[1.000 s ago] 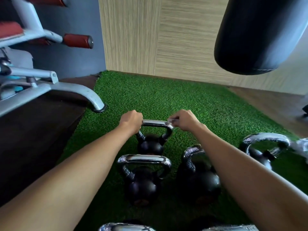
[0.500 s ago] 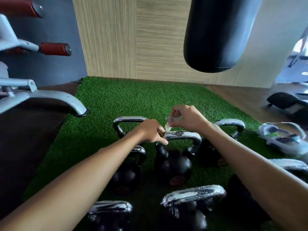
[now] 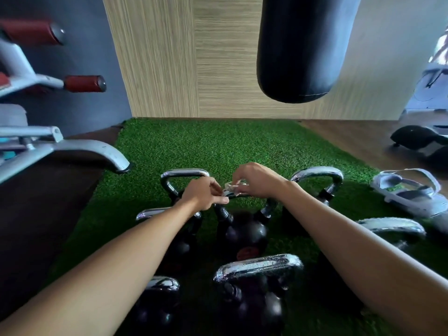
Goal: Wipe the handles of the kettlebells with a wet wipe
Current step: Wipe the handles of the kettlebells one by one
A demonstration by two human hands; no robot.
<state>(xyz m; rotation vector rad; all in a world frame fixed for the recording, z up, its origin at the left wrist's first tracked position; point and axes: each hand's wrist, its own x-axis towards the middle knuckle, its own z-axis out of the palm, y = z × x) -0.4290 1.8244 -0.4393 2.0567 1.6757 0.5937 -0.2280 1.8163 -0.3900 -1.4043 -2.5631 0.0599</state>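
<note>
The left hand point(image 3: 202, 194) and right hand point(image 3: 258, 180) meet at the fingertips, each pinching one end of a small crumpled wipe point(image 3: 234, 186). The wipe lies right at the top bar of the handle point(image 3: 269, 209) of the middle kettlebell point(image 3: 244, 230); whether it touches is unclear. More kettlebells stand close around on the turf point(image 3: 194, 146), the nearest one point(image 3: 259, 265) with a beaded chrome handle. A punching bag point(image 3: 300, 44) hangs beyond, and a sandal point(image 3: 409, 190) lies to the right.
</note>
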